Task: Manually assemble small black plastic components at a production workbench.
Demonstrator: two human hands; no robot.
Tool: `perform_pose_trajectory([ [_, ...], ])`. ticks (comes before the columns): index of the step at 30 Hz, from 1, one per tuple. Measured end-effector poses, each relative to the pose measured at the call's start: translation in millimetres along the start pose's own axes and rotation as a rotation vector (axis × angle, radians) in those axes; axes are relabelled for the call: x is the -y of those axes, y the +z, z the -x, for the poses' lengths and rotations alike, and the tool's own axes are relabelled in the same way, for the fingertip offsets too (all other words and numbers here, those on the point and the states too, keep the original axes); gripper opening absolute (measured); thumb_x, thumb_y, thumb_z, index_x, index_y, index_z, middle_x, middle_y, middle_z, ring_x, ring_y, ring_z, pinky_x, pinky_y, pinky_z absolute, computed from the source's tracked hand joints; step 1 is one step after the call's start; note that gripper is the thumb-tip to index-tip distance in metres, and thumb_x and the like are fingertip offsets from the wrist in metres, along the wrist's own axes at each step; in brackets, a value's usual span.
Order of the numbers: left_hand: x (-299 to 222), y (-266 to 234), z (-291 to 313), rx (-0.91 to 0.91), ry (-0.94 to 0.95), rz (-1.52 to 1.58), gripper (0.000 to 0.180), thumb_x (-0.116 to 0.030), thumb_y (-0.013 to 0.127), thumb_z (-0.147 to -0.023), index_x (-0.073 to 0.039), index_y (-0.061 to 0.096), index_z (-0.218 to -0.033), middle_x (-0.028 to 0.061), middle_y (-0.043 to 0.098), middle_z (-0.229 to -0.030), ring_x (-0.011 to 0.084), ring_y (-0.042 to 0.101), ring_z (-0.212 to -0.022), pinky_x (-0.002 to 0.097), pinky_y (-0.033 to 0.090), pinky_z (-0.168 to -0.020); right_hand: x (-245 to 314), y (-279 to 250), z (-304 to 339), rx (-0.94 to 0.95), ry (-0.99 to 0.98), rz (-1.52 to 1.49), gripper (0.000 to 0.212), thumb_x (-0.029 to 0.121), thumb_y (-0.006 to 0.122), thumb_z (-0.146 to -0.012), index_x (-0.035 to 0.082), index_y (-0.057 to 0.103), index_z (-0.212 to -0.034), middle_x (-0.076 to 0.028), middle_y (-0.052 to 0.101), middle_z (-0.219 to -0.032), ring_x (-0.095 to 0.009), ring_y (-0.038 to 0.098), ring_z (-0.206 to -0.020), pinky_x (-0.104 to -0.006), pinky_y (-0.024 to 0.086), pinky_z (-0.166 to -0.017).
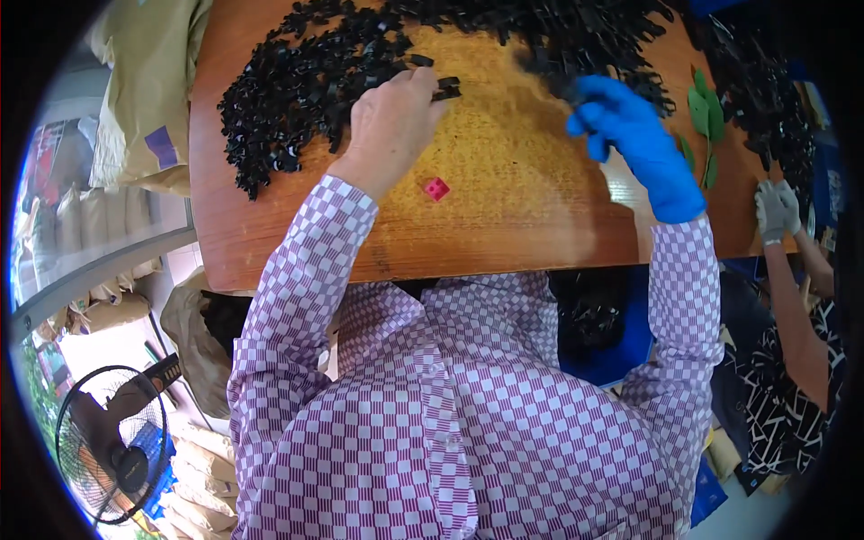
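Note:
My bare left hand (393,121) is closed on a small black plastic piece (445,88), which sticks out past the fingertips. That hand is at the right edge of a heap of small black parts (279,94) on the wooden table. My right hand (621,130), in a blue glove, has its fingers curled by the lower edge of a second black heap (585,31). A blurred black piece (562,88) shows between its fingertips; its exact shape is smeared by motion. A small pink-red block (436,188) lies on the table below my left hand.
A leafy green sprig (706,117) lies right of my glove. Further right, a co-worker's white-gloved hands (776,209) are near more black parts (756,90). Below the table's front edge (450,274) is a blue bin (621,333). A black fan (112,445) stands lower left, near paper sacks (198,468).

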State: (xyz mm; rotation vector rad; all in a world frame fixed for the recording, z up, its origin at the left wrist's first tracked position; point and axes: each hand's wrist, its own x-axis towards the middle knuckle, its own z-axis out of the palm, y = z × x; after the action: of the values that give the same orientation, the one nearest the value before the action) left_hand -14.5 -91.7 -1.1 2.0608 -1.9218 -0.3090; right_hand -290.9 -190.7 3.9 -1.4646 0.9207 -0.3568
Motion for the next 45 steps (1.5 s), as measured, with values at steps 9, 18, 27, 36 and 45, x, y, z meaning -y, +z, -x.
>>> perform_pose_trajectory([
  [9,-19,-14,18,-0.185,0.118,0.142,0.039,-0.026,0.072,-0.085,-0.004,0.057,-0.114,0.0136,0.059,-0.120,0.0314,0.067,-0.089,0.0407,0.055,-0.072,9,12,12,-0.064,0.043,-0.026,0.035,0.017,0.059,-0.098,0.003,0.055,-0.129,-0.009,0.069,-0.095,-0.011,0.056,-0.063,-0.0242,0.048,-0.058],
  [18,-71,-18,16,0.146,-0.235,1.541,0.048,-0.037,0.059,-0.098,-0.002,0.053,-0.130,0.0140,0.062,-0.119,0.0186,0.066,-0.094,0.0308,0.053,-0.074,19,34,32,0.009,-0.079,-0.412,0.038,0.022,0.061,-0.098,0.005,0.055,-0.131,-0.010,0.067,-0.092,-0.011,0.055,-0.061,-0.0234,0.046,-0.055],
  [27,-62,1,12,0.274,-0.481,1.872,0.047,-0.039,0.053,-0.101,0.004,0.052,-0.122,0.0137,0.063,-0.110,0.0179,0.067,-0.084,0.0283,0.053,-0.070,28,51,59,0.071,-0.302,-0.647,0.047,0.023,0.062,-0.097,0.006,0.049,-0.139,-0.008,0.065,-0.089,-0.013,0.054,-0.062,-0.0238,0.044,-0.055],
  [36,-32,-41,-19,-0.184,-0.258,0.840,0.048,-0.041,0.061,-0.096,0.004,0.059,-0.112,0.0144,0.068,-0.094,0.0147,0.066,-0.073,0.0262,0.054,-0.065,-11,43,73,-0.085,-0.192,-0.793,0.047,0.028,0.055,-0.100,-0.002,0.048,-0.136,-0.007,0.062,-0.091,-0.017,0.056,-0.076,-0.0285,0.046,-0.064],
  [45,9,-10,2,0.101,-0.064,0.078,0.028,-0.029,0.067,-0.089,-0.001,0.066,-0.094,0.0162,0.069,-0.086,0.0291,0.067,-0.070,0.0356,0.053,-0.066,-36,43,64,-0.048,-0.043,-0.661,0.042,0.031,0.054,-0.102,0.001,0.053,-0.130,-0.005,0.060,-0.091,-0.015,0.055,-0.075,-0.0273,0.046,-0.063],
])
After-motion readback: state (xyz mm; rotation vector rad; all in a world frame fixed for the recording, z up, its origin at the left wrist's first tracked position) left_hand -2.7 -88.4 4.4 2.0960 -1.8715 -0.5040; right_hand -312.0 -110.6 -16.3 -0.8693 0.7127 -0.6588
